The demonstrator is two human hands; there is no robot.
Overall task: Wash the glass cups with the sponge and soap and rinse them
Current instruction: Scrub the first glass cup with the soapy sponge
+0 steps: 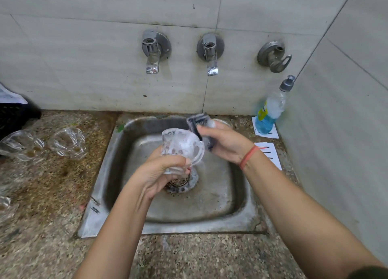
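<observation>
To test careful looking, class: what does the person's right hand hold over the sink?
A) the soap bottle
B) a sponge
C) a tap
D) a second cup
B: the right hand grips the dark sponge next to the foamy cup that the left hand holds; the soap bottle stands untouched by the wall.

No legible text: soap bottle label, paper sheets, sink stamp too blurred.

Right wrist wears orange thread band; dark olive sleeve.
</observation>
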